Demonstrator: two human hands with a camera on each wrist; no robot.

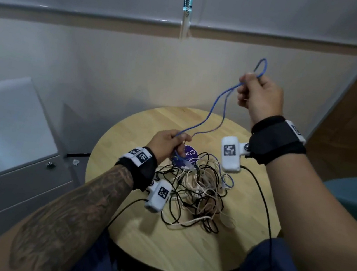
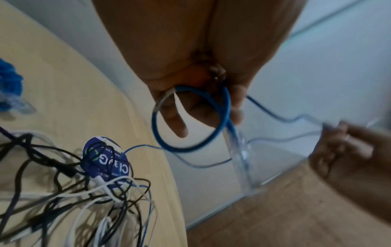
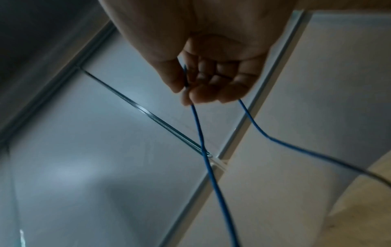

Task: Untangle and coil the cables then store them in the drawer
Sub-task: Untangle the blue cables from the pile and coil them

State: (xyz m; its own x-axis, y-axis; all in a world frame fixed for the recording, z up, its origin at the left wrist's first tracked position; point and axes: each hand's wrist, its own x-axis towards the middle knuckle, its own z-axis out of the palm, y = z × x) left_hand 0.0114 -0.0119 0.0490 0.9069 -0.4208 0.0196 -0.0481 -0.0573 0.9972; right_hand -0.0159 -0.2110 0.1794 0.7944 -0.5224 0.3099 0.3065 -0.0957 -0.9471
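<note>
Nearest me on the round wooden table (image 1: 135,239) lies a tangled heap of black and white cables (image 1: 194,197), with a purple round label (image 1: 189,157) at its far edge. Just beyond it, my left hand (image 1: 167,143) is curled around a small coil of the blue cable (image 1: 213,108). Farther and higher to the right, my right hand (image 1: 260,96) pinches a loop of the same cable. A thin strand still trails into the heap; I judge that pulling higher could drag the pile, tighten a knot, or slip my coil loose. Only the left wrist view shows the finished ring in my fingers (image 2: 177,123). The grey drawer unit (image 1: 30,174), shut, stands at the left.
</note>
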